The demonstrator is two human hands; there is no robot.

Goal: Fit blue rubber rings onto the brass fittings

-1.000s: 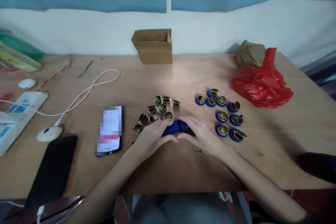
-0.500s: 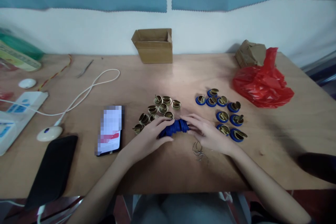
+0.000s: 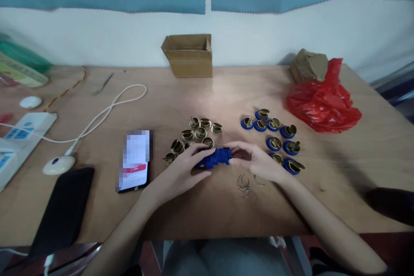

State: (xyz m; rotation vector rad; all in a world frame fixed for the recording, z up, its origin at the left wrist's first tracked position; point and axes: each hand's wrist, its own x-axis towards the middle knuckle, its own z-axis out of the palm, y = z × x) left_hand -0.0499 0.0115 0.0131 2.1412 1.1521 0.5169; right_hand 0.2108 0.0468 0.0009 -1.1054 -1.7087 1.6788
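A sideways stack of blue rings [image 3: 216, 158] lies in the middle of the wooden table [image 3: 226, 95]. My left hand [image 3: 181, 168] grips its left end with curled fingers. Its right end is pinched by my right hand [image 3: 257, 161]. Behind my left hand sits a loose cluster of brass caps [image 3: 196, 134]. Several brass caps fitted in blue rings [image 3: 274, 138] lie in rows to the right of my right hand. A few thin wire rings [image 3: 247, 183] lie on the table just in front of my right hand.
A phone with a lit screen [image 3: 136, 159] and a dark phone [image 3: 64, 211] lie at the left. A white cable [image 3: 106, 112], a round white switch [image 3: 58, 164] and a power strip [image 3: 19, 138] sit farther left. A cardboard box [image 3: 189, 56] stands at the back. A red plastic bag [image 3: 323, 101] is at the right.
Both hands have drawn the blue rings together into a tighter stack and lifted slightly off them. My right hand shifted right, uncovering more of the wire rings.
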